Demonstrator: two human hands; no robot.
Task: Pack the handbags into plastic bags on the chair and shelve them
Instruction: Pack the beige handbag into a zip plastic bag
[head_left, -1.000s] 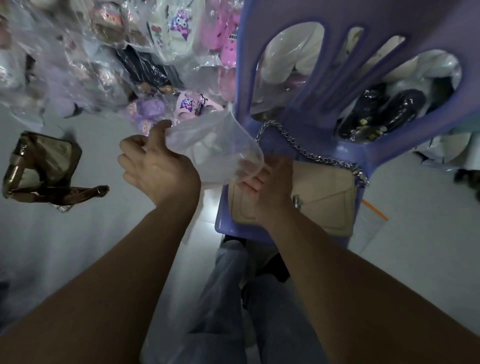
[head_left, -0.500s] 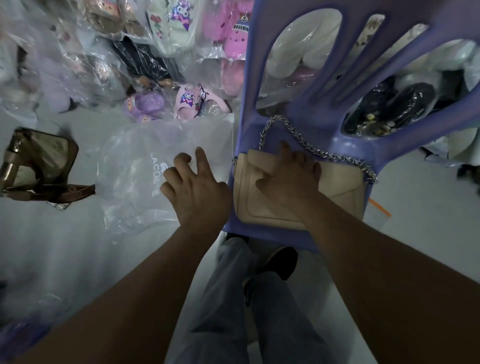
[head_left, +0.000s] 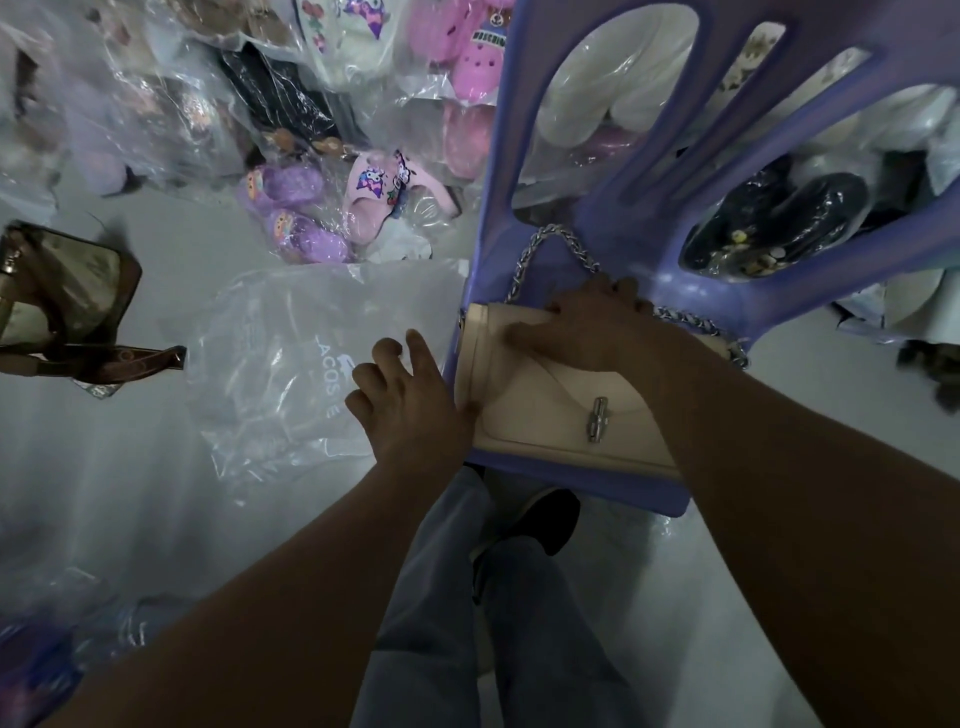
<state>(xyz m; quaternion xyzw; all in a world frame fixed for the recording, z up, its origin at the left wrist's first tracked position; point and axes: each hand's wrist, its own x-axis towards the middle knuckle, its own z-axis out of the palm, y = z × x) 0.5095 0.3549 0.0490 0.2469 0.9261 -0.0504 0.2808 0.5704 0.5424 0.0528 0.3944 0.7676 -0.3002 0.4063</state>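
Under the right hand (head_left: 597, 322), cream handbag (head_left: 550, 410) on purple chair (head_left: 597, 480), gripped at its far edge, left hand (head_left: 410, 400) loose, holding nothing, clear plastic bag (head_left: 291, 364) beside it

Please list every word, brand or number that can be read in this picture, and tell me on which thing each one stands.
"LACOS E" (one letter lost in a crease): white print on the clear plastic bag on the floor.
"MOSCHIN", only partly readable: small tag on the pink clog.
Marks on the brown bag strap: too blurred to read.
Cream handbag: no text visible.
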